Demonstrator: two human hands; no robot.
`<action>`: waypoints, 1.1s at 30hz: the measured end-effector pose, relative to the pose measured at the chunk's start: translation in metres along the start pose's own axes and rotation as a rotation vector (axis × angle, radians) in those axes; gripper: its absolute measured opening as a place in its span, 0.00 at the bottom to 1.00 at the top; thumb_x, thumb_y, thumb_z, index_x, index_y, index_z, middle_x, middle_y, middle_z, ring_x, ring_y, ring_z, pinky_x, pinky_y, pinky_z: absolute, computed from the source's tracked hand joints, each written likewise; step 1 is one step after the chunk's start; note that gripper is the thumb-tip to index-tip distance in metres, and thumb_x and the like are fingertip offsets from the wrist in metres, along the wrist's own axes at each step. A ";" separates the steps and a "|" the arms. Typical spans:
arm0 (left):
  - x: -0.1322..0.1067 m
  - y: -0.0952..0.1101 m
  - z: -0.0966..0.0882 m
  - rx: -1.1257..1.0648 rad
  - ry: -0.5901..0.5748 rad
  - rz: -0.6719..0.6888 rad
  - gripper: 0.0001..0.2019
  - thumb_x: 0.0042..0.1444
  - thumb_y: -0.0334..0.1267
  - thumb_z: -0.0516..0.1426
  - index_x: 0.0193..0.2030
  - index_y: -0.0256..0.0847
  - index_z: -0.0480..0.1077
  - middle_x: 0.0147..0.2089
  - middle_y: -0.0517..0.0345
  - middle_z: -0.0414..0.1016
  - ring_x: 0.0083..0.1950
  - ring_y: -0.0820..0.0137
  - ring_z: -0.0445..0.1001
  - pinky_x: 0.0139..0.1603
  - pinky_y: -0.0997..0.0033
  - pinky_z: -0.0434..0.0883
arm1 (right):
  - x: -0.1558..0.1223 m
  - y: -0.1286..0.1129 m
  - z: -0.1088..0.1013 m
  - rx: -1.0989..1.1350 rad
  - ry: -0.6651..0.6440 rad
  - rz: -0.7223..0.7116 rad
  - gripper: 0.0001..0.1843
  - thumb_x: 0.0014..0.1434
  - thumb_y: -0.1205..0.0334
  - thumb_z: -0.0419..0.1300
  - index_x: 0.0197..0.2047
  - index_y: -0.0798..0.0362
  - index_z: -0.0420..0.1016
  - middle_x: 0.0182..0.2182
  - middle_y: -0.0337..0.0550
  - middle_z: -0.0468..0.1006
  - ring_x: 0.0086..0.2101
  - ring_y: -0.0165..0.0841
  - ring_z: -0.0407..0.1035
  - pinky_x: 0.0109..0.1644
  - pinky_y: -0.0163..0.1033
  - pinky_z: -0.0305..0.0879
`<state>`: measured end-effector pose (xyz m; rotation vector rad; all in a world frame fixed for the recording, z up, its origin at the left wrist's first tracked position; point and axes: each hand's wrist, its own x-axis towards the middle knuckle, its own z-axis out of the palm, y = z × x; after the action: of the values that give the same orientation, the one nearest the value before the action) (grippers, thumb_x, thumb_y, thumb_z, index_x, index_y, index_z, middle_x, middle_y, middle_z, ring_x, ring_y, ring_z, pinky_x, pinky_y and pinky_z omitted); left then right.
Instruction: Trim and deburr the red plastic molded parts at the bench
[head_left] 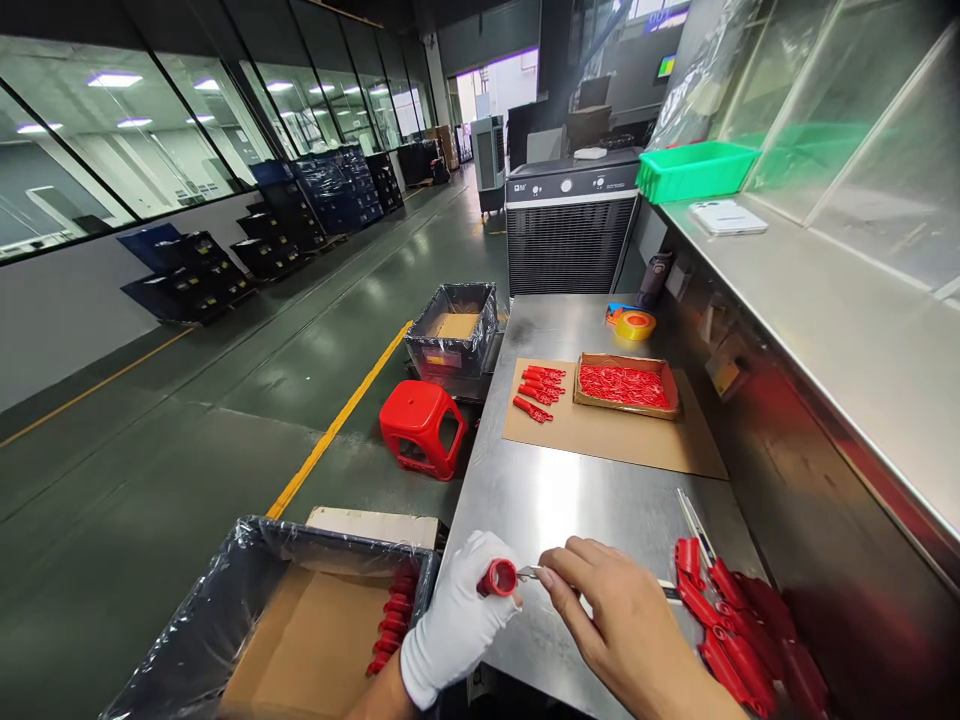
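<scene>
In the head view I have my left hand (454,625) in a white glove, its fingers (472,560) closed around a short red plastic cylinder (499,577). My bare right hand (622,625) is just beside it, thumb and forefinger pinched together on a slim metal tool (529,572), whose tip touches the open end of the cylinder. Both hands are over the near edge of a stainless steel table (517,490).

To the right of my hands, a heap of red plastic parts (739,630) lies on the table, with a thin steel implement (694,525) resting against it. Farther along, a kraft cardboard sheet (600,430) carries a shallow cardboard tray (626,385) packed with red pieces, and a small group of loose red pieces (536,390) lies beside the tray. Past that sits a roll of yellow tape (635,325).

Left of the table, a plastic-lined carton (270,530) holds red parts (394,620) stacked along its inner wall. Beyond it stand a red plastic stool (420,430) and a 2nd lined carton (454,330). A green plastic crate (694,170) sits on a steel shelf (787,290) at the upper right.
</scene>
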<state>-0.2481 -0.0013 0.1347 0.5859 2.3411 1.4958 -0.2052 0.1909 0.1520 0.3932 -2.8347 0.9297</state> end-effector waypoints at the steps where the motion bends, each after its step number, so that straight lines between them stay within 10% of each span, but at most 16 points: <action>1: 0.000 0.000 0.000 0.000 0.002 0.003 0.04 0.54 0.31 0.55 0.30 0.39 0.61 0.34 0.59 0.61 0.37 0.69 0.60 0.42 0.66 0.58 | 0.000 0.000 0.000 0.002 -0.006 0.004 0.18 0.72 0.55 0.45 0.35 0.47 0.72 0.29 0.37 0.72 0.30 0.34 0.66 0.35 0.38 0.52; 20: 0.002 -0.010 0.004 -0.102 0.120 0.025 0.10 0.58 0.39 0.60 0.31 0.40 0.63 0.33 0.60 0.62 0.36 0.70 0.61 0.40 0.68 0.59 | -0.002 -0.010 0.006 0.288 -0.131 0.065 0.19 0.72 0.53 0.44 0.35 0.48 0.71 0.30 0.36 0.74 0.30 0.30 0.67 0.34 0.36 0.56; 28: 0.004 -0.009 0.008 -0.192 0.088 -0.023 0.12 0.60 0.42 0.58 0.30 0.40 0.60 0.33 0.61 0.60 0.36 0.71 0.60 0.40 0.68 0.59 | 0.004 -0.012 0.018 0.470 0.068 -0.021 0.06 0.65 0.61 0.56 0.43 0.49 0.73 0.33 0.37 0.73 0.31 0.28 0.67 0.35 0.33 0.59; 33: 0.004 -0.014 0.009 -0.252 -0.006 -0.066 0.15 0.59 0.45 0.59 0.28 0.39 0.61 0.33 0.61 0.59 0.35 0.72 0.58 0.38 0.70 0.60 | 0.009 -0.011 0.030 0.721 0.123 0.062 0.13 0.65 0.56 0.55 0.31 0.52 0.74 0.27 0.38 0.73 0.29 0.29 0.67 0.34 0.32 0.60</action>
<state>-0.2503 0.0022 0.1180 0.4429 2.0997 1.7190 -0.2120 0.1628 0.1355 0.2962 -2.3233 1.8999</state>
